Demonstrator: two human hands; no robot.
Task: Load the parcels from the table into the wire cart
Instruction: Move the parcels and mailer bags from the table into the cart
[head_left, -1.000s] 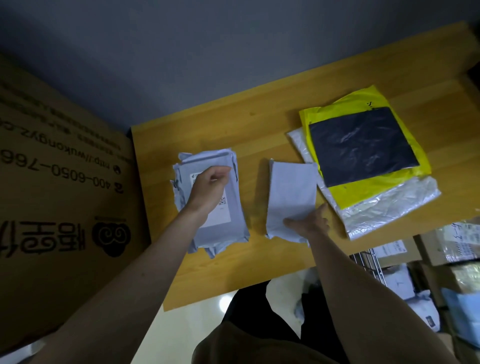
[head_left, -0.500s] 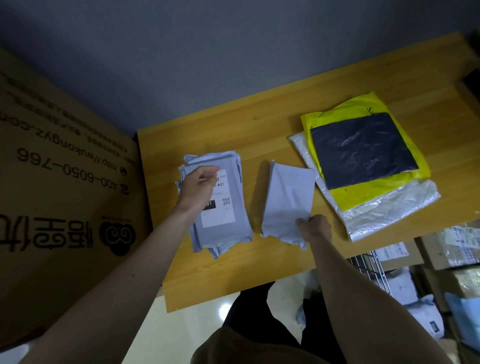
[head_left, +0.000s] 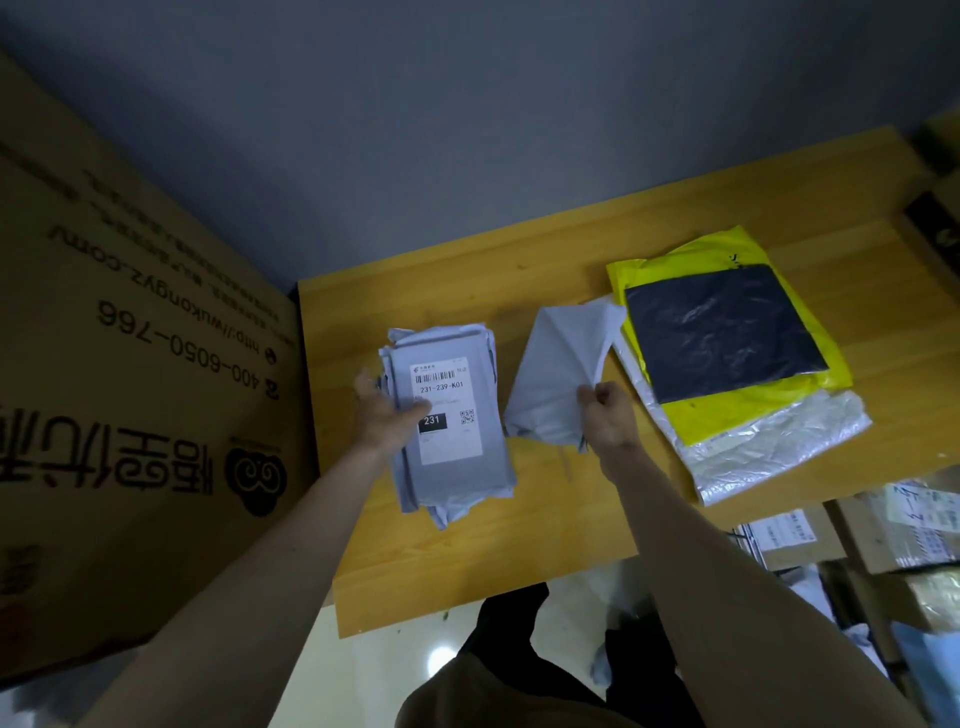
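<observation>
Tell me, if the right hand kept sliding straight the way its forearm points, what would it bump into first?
The right hand points up and leftward, so it would likely push further into the plain grey plastic mailer it already pinches; beyond that, bare wooden table. Depth is unclear.

Centre frame, the left hand (head_left: 382, 410) grips a stack of grey parcels (head_left: 452, 421), thumb on the top label reading 231-239-K01. The right hand (head_left: 608, 415) pinches a plain grey parcel (head_left: 558, 374), lifting its edge off the wooden desk (head_left: 467, 561). At right lies a yellow parcel (head_left: 779, 415) under a black one (head_left: 722, 332). Lower right, the wire cart (head_left: 748, 540) peeks in.
</observation>
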